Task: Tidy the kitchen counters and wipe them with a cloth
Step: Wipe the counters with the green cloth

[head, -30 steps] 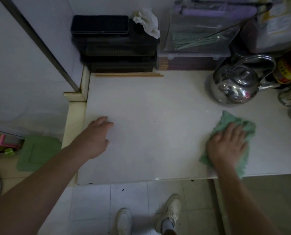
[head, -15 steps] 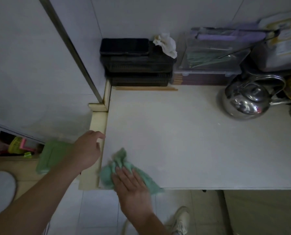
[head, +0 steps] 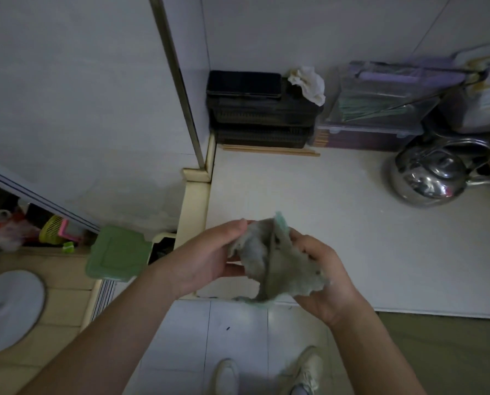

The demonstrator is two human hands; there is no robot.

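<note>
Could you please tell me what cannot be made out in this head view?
- Counter under the cloth: hidden by the left hand and right hand.
- Jars right of the kettle: cut off by the right edge.
- Contents of the clear box: blurred, dim.

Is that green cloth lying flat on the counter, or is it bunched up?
Bunched up and off the counter: the cloth hangs crumpled between the left hand and right hand.
</note>
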